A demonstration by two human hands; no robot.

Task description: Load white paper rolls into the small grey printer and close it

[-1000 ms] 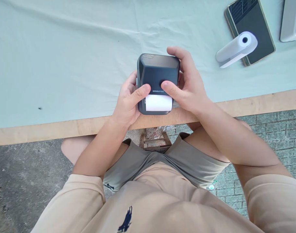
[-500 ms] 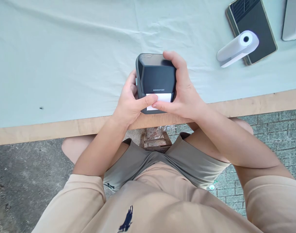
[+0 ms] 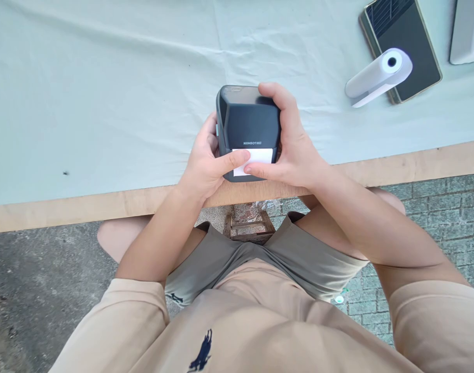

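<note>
A black label printer (image 3: 252,126) marked NIIMBOT is held between both hands above the table's front edge. From its slot sticks out a white paper label (image 3: 260,155). My left hand (image 3: 206,160) grips the printer's left side, its thumb lying across the label. On the other side, my right hand (image 3: 293,150) wraps the printer's right edge. The right index finger reaches the top corner, and the right thumb presses on the label's lower part. The fingers beneath the printer are hidden.
A light green cloth (image 3: 105,103) covers the table, which has a bare wooden front edge (image 3: 85,210). At the upper right a white handheld device (image 3: 371,80) rests partly over a dark phone-like slab (image 3: 412,57). A white object (image 3: 468,33) is cut off at the right border.
Both hands and the printer have shifted very slightly left. The grip and the label look the same.
</note>
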